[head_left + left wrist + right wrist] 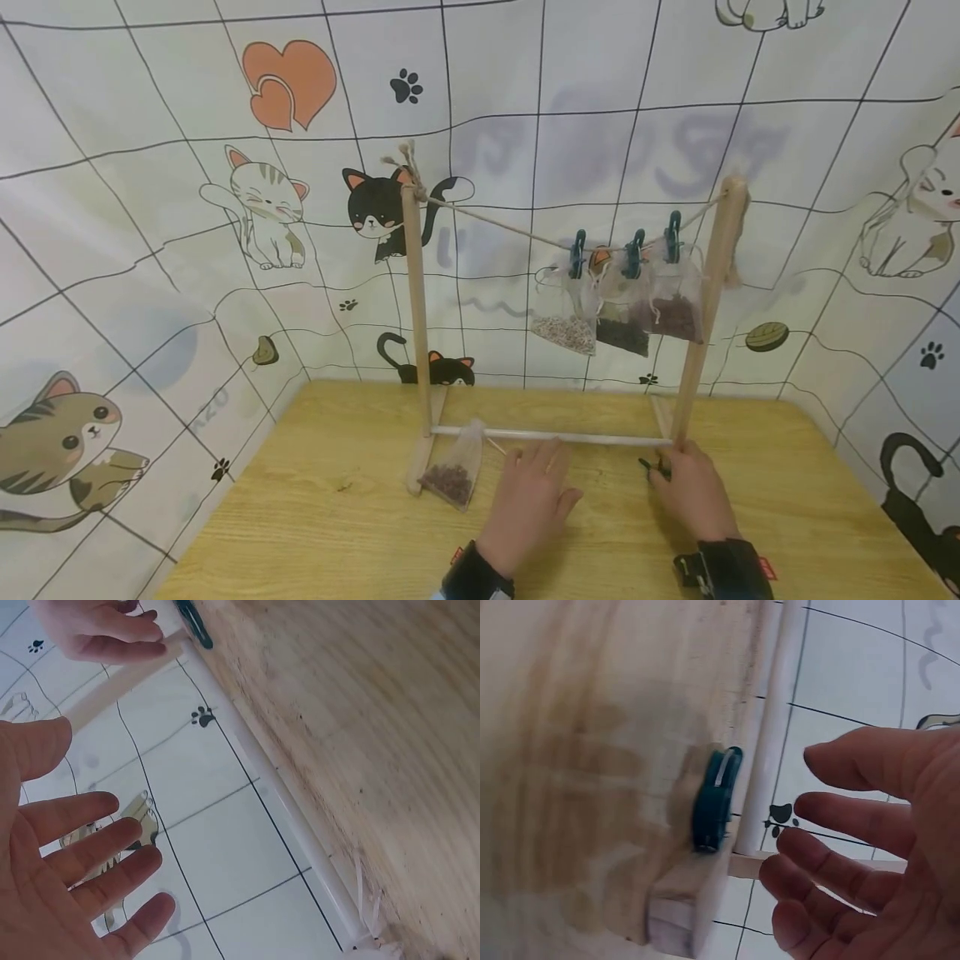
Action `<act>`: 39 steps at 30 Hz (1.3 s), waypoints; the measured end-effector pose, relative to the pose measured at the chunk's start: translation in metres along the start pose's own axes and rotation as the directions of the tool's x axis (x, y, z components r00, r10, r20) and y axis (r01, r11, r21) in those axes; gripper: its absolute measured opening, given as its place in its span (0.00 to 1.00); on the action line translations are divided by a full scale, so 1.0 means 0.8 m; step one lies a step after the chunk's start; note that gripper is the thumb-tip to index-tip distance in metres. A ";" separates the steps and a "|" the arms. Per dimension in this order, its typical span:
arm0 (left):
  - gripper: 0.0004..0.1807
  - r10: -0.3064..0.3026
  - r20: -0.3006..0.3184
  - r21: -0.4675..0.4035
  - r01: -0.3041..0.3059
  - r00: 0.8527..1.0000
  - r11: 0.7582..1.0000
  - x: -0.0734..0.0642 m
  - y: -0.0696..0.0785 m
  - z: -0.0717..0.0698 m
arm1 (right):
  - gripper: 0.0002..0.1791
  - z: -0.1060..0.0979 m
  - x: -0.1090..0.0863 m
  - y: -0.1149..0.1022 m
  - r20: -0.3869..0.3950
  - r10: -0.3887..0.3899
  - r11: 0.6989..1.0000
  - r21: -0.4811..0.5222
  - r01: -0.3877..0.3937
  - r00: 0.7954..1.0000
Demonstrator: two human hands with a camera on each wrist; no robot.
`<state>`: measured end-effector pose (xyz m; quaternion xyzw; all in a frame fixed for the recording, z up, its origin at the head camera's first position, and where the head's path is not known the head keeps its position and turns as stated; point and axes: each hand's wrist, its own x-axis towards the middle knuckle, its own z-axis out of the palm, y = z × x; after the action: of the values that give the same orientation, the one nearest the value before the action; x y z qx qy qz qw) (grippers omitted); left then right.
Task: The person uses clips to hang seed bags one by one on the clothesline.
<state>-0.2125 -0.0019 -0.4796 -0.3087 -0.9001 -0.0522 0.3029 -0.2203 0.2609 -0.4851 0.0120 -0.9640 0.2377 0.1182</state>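
A green clothespin (654, 468) lies on the table by the foot of the right post. My right hand (696, 492) is beside it, and in the right wrist view its relaxed fingers (840, 817) hold nothing and stand apart from the clothespin (716, 799). My left hand (528, 492) is over the table in front of the white rod (600, 438), fingers spread and holding nothing. Left of that hand, a sheer drawstring bag (452, 477) with dark reddish bits at its bottom leans at the left foot of the wooden stand.
A twine line (502, 223) runs between the left post (416, 308) and right post (705, 333). Three green clothespins hold sheer bags on it: one with pale grains (564, 333), one dark (622, 336), one reddish (675, 318). Behind hangs a cat-patterned cloth (495, 100).
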 end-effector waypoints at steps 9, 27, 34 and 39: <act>0.28 0.035 -0.003 -0.017 -0.035 0.999 0.999 -0.002 0.010 -0.003 | 0.24 0.012 0.003 0.003 0.036 -0.009 0.994 -0.107 0.013 0.999; 0.27 0.006 0.057 -0.073 -0.001 0.998 0.997 -0.002 0.009 -0.009 | 0.08 0.018 0.002 0.005 0.060 -0.049 0.992 -0.117 0.056 0.997; 0.26 -0.019 0.051 -0.120 0.026 0.998 0.992 -0.002 0.002 -0.009 | 0.10 0.015 0.002 0.003 0.069 -0.045 0.999 -0.024 0.047 0.997; 0.26 -0.076 0.050 -0.224 0.085 0.996 0.971 0.000 -0.007 -0.013 | 0.14 0.001 0.000 -0.023 0.040 -0.073 0.987 0.148 0.066 0.997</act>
<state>-0.2107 -0.0094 -0.4710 -0.3055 -0.9062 -0.1602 0.2448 -0.2192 0.2444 -0.4771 0.0595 -0.9454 0.3033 0.1032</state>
